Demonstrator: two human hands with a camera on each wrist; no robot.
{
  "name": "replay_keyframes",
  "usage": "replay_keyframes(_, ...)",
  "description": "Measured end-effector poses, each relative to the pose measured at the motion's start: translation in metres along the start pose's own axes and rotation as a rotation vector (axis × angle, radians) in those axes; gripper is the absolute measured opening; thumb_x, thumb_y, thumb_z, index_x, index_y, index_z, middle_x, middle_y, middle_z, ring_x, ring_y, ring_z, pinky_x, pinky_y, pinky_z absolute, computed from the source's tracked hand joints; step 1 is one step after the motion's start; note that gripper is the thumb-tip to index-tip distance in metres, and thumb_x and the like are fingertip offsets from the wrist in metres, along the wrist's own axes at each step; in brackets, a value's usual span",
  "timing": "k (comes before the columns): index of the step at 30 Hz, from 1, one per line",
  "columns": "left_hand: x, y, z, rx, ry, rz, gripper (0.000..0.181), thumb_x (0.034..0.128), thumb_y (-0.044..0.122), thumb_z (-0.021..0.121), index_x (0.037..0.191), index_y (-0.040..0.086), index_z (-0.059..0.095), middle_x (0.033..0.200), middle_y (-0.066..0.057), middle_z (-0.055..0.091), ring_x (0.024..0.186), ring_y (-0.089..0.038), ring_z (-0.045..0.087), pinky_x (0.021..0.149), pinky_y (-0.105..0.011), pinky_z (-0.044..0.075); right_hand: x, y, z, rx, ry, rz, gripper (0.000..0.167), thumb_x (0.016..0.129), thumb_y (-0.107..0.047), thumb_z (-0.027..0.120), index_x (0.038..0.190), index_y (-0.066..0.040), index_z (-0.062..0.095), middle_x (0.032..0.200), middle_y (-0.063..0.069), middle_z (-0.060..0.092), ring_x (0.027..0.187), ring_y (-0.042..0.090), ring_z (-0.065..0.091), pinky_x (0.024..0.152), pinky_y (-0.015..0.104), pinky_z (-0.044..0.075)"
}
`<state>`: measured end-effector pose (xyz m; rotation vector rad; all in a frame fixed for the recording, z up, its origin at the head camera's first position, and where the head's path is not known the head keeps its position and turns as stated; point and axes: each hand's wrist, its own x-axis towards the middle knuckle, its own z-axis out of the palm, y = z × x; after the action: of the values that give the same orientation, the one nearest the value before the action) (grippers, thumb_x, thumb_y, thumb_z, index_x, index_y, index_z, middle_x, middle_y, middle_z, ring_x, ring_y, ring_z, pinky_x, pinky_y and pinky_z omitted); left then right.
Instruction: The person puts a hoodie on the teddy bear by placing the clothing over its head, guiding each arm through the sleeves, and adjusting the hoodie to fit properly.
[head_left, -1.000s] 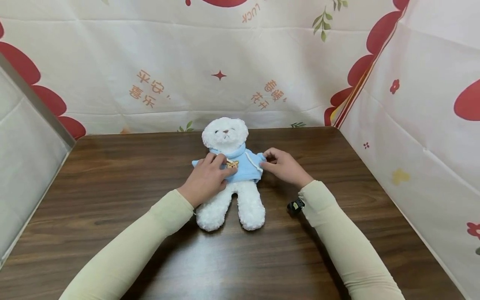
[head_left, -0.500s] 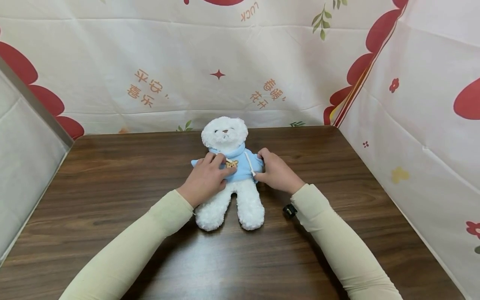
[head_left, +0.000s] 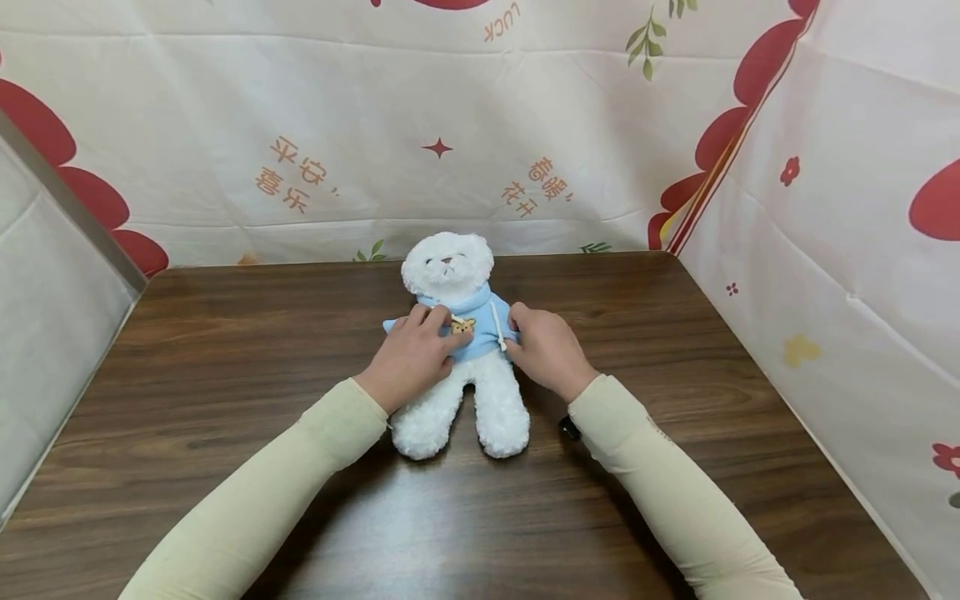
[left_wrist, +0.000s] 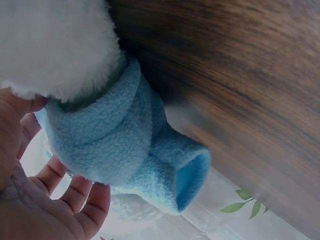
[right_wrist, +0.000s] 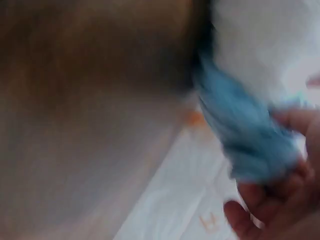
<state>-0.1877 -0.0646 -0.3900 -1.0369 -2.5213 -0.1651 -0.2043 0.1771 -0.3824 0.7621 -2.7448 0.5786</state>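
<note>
A white plush teddy bear (head_left: 447, 265) lies on its back in the head view, wearing a light-blue hoodie (head_left: 483, 323) with white drawstrings and a small bear-face patch. My left hand (head_left: 411, 354) grips the hoodie's left part, bent fingers on its front. In the left wrist view the thumb is at the hem, and the sleeve (left_wrist: 170, 165) shows a hollow cuff with no paw visible in it. On the other side, my right hand (head_left: 553, 348) pinches the hoodie's right side near the sleeve. Bunched blue cloth (right_wrist: 250, 135) sits between its fingers in the blurred right wrist view.
The bear lies on a dark wood-grain table (head_left: 262, 367). Behind the table hangs a white printed cloth (head_left: 360, 125), and another cloth wall (head_left: 840, 250) runs along the right. A small black device (head_left: 570, 427) is under the right wrist.
My right hand has moved left and inward, from the sleeve's end onto the hoodie's side, bunching the cloth. The drawstring there has shifted left. My left hand stays in place.
</note>
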Motion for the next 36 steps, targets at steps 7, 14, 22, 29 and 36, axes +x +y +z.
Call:
replay_keyframes(7, 0.0, -0.001, 0.001, -0.008, 0.001, 0.001, 0.036, 0.0902, 0.018, 0.072, 0.126, 0.023, 0.071, 0.113, -0.013, 0.054, 0.096, -0.032, 0.05, 0.067, -0.04, 0.047, -0.005, 0.029, -0.016, 0.077, 0.049, -0.065, 0.017, 0.091, 0.004, 0.056, 0.084, -0.009, 0.062, 0.074, 0.0, 0.057, 0.065, 0.016, 0.047, 0.06, 0.032, 0.042)
replay_keyframes(14, -0.001, -0.002, 0.003, -0.007, 0.006, 0.008, 0.035, 0.0905, 0.017, 0.071, 0.125, 0.023, 0.072, 0.112, -0.013, 0.054, 0.096, -0.031, 0.05, 0.068, -0.04, 0.047, -0.003, 0.053, -0.003, -0.196, 0.095, -0.239, 0.008, 0.089, 0.0, 0.068, 0.088, -0.007, 0.072, 0.084, 0.003, 0.069, 0.074, 0.022, 0.055, 0.066, 0.036, 0.046)
replay_keyframes(22, 0.0, -0.002, 0.003, -0.004, 0.012, 0.005, 0.034, 0.0901, 0.017, 0.072, 0.124, 0.023, 0.072, 0.112, -0.013, 0.054, 0.096, -0.031, 0.05, 0.071, -0.04, 0.048, -0.004, 0.048, -0.007, -0.227, 0.075, -0.391, 0.013, 0.089, -0.017, 0.076, 0.092, -0.005, 0.074, 0.084, 0.005, 0.068, 0.078, 0.023, 0.06, 0.067, 0.038, 0.049)
replay_keyframes(29, 0.0, 0.0, 0.002, 0.006, 0.021, 0.002, 0.035, 0.0896, 0.016, 0.072, 0.124, 0.023, 0.072, 0.111, -0.014, 0.055, 0.094, -0.031, 0.05, 0.07, -0.04, 0.048, -0.004, 0.042, -0.008, -0.23, 0.076, -0.409, 0.013, 0.09, -0.015, 0.073, 0.096, -0.003, 0.072, 0.088, 0.007, 0.064, 0.079, 0.024, 0.059, 0.07, 0.039, 0.049)
replay_keyframes(36, 0.001, 0.001, 0.002, -0.004, 0.023, 0.002, 0.035, 0.0892, 0.015, 0.072, 0.123, 0.023, 0.073, 0.112, -0.014, 0.055, 0.095, -0.031, 0.051, 0.072, -0.041, 0.049, -0.004, 0.04, -0.004, -0.248, 0.092, -0.395, 0.004, 0.086, -0.003, 0.072, 0.089, -0.005, 0.07, 0.08, 0.004, 0.058, 0.071, 0.02, 0.054, 0.064, 0.036, 0.047)
